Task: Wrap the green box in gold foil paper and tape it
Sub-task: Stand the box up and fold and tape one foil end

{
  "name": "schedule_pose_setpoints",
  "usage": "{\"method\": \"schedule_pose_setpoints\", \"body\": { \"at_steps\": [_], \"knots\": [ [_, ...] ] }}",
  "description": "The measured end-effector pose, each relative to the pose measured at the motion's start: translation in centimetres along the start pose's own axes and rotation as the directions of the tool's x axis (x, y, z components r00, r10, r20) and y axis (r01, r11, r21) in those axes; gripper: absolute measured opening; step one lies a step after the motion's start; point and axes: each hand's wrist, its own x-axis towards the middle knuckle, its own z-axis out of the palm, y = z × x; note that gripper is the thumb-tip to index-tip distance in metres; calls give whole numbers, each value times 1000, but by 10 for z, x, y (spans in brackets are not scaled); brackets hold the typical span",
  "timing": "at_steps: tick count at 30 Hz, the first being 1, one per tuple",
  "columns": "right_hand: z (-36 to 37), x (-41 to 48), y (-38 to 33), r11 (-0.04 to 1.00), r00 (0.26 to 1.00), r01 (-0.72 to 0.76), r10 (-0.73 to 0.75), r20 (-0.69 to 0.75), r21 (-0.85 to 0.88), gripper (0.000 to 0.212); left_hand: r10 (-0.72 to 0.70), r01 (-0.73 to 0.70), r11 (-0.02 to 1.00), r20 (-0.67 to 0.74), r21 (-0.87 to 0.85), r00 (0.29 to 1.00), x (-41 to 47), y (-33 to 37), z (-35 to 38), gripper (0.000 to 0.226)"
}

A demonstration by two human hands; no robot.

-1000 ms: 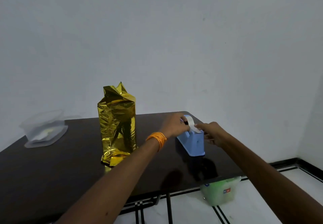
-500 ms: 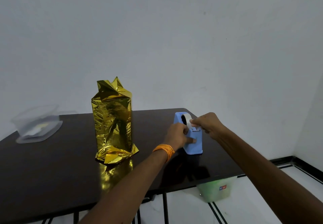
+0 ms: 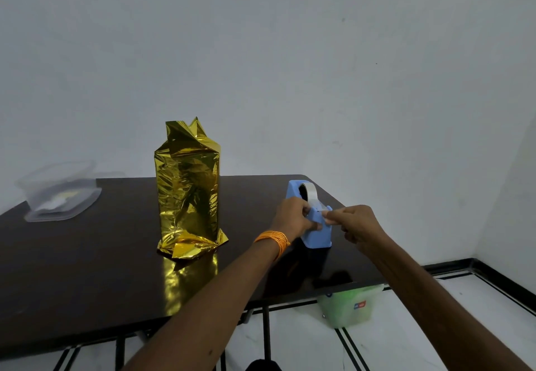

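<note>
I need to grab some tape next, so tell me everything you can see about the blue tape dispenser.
The tape dispenser is a light blue, plastic-looking block with a rounded back holding a pale tape roll and a lower front cutter end. It stands upright near the right edge of the dark table. The left hand grips its side, while the right hand seems to pinch the tape end at the cutter.
</note>
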Motion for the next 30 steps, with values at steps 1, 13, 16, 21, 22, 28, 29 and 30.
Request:
{"method": "schedule_pose_setpoints", "body": {
  "at_steps": [1, 13, 16, 21, 22, 28, 29, 30],
  "knots": [
    [-1, -1, 2, 1000, 1000, 2, -2, 6, 7, 24, 4, -4, 1000, 2, 1, 1000, 0, 0, 0, 34],
    [-18, -15, 8, 810, 976, 194, -216, 26, -554, 24, 18, -19, 999, 31, 49, 999, 2, -3, 1, 36],
    [-18, -24, -6, 861, 953, 285, -303, 25, -421, 21, 21, -29, 995, 87, 91, 996, 0, -4, -9, 50],
    [10, -24, -53, 880, 918, 386, -397, 20, -277, 6, 61, -49, 995, -141, 91, 988, -2, -1, -70, 38],
    [18, -21, -61, 875, 907, 409, -420, 14, -259, 11, 74, -59, 995, -214, 75, 974, -4, 2, -87, 34],
    [78, -21, -117, 841, 837, 541, -535, 116, -23, 31, 267, -259, 961, -565, 97, 781, -26, 31, -199, 19],
    [88, -24, -126, 824, 814, 566, -562, 144, 17, 34, 288, -284, 953, -597, 103, 749, -31, 33, -216, 18],
    [99, -26, -135, 799, 783, 599, -596, 178, 42, 37, 297, -301, 948, -626, 103, 721, -35, 32, -234, 18]
  ]
}}
